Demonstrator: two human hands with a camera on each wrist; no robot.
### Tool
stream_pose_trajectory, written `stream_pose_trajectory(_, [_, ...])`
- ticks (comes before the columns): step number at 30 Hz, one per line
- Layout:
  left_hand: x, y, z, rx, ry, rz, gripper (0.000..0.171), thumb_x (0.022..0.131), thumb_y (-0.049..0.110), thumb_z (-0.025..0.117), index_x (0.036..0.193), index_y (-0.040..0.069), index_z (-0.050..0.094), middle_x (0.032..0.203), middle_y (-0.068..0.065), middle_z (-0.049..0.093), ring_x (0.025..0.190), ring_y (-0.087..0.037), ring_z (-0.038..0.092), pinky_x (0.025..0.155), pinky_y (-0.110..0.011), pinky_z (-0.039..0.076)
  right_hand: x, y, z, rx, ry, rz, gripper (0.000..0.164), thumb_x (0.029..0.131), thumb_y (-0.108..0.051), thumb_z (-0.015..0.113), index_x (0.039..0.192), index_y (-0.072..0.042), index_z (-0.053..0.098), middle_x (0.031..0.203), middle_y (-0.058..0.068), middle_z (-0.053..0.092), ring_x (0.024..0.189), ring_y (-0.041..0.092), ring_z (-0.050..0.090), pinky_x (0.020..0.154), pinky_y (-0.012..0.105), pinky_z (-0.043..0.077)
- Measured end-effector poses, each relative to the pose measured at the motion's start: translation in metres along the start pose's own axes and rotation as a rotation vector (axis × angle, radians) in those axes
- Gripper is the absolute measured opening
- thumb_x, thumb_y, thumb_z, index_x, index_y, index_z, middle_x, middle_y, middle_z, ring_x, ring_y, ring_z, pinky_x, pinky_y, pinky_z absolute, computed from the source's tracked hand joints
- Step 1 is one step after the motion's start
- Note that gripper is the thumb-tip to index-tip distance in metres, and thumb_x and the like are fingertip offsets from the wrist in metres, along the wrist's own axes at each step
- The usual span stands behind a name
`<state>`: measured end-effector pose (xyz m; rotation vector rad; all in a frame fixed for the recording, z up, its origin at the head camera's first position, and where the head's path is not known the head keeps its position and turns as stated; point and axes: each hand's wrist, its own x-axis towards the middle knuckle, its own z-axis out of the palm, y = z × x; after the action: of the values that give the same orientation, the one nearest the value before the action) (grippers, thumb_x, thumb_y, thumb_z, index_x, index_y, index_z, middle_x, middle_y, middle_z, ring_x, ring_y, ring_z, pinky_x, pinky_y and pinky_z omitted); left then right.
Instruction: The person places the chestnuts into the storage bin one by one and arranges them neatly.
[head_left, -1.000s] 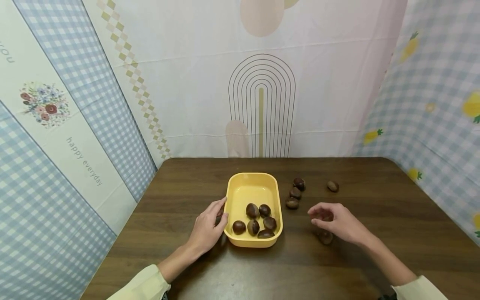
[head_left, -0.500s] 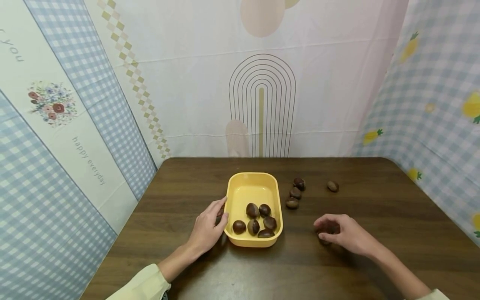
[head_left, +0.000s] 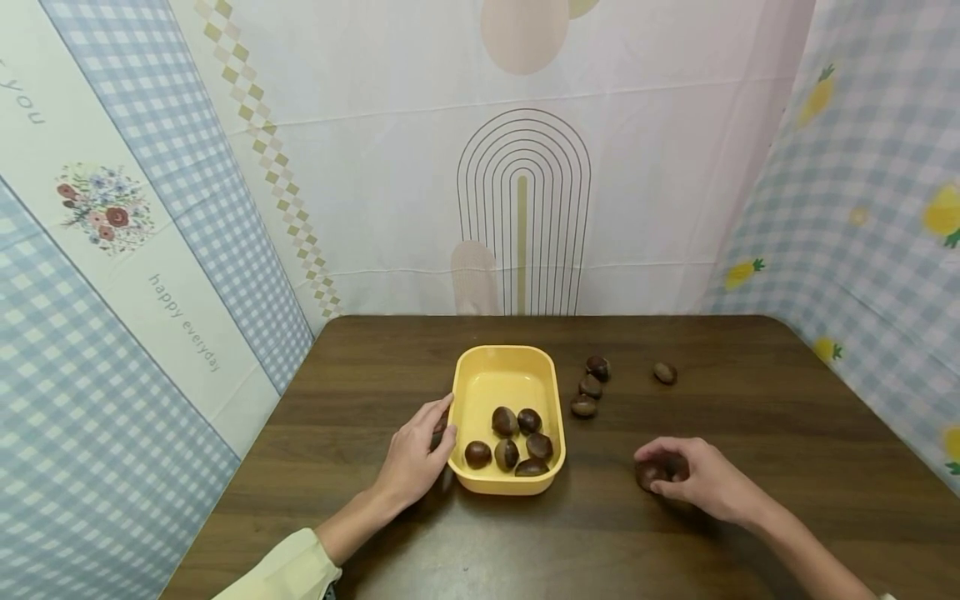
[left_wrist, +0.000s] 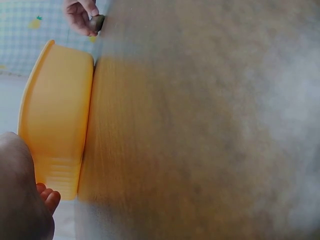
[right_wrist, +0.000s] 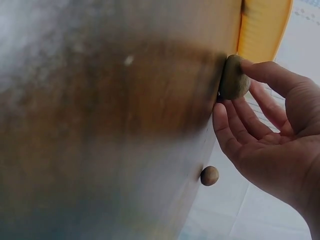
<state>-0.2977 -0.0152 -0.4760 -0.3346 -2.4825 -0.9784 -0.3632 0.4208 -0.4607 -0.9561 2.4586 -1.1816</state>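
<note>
In the head view my left hand (head_left: 414,454) rests against the left side of a yellow rectangular container (head_left: 457,375), thumb at its rim. Several glossy brown chestnuts (head_left: 506,454) lie inside, toward the near end. To the right, my right hand (head_left: 701,479) pinches a chestnut (head_left: 650,475) on the table between thumb and fingers. The right wrist view shows the thumb pressed on this chestnut (right_wrist: 234,77), the fingers curving round its other side. From the left wrist, the container's outer wall (left_wrist: 60,105) fills the left part, with curled fingers (left_wrist: 50,196) beside its near corner.
Three chestnuts (head_left: 590,386) lie in a short row just right of the container. Another single chestnut (head_left: 665,372) sits farther back on the right. The dark wooden table (head_left: 375,358) ends at a patterned cloth backdrop (head_left: 390,208), with checked cloth at both sides.
My right hand has moved down and to the right, and its thumb and fingers now grip the chestnut there. The left hand and container stay put.
</note>
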Motion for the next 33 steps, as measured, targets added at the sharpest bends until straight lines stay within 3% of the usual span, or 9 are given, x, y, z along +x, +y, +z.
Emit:
stream_pose_trajectory(19, [-0.001,0.001,0.000,0.003,0.007,-0.002,0.049,0.104,0.011,0.064,0.151,-0.001,0.057,0.140,-0.014,0.066,0.108,-0.021,0.075,0.093,-0.048,0.059,-0.003,0.001,-0.002,0.007,0.019,0.039,0.034,0.093,-0.010,0.082,0.125,-0.002,0.072,0.120,0.011,0.072,0.096,0.013,0.066,0.070,0.029,0.056])
stream_pose_trajectory(26, [0.004,0.001,0.004,0.018,0.016,0.001,0.048,0.104,0.012,0.064,0.150,-0.001,0.058,0.139,-0.014,0.067,0.107,-0.019,0.075,0.092,-0.047,0.059,0.004,0.005,-0.009,0.010,0.022,0.015,0.034,0.096,-0.013,0.080,0.127,-0.001,0.072,0.122,0.011,0.073,0.103,0.016,0.068,0.077,0.029,0.058])
stream_pose_trajectory(33, [0.009,0.004,0.010,0.017,0.013,-0.016,0.048,0.105,0.012,0.063,0.151,0.000,0.057,0.140,-0.013,0.066,0.108,-0.020,0.075,0.093,-0.046,0.060,0.016,0.010,-0.018,0.001,0.039,-0.031,0.033,0.097,-0.014,0.079,0.125,0.000,0.072,0.118,0.007,0.074,0.099,0.013,0.068,0.078,0.029,0.058])
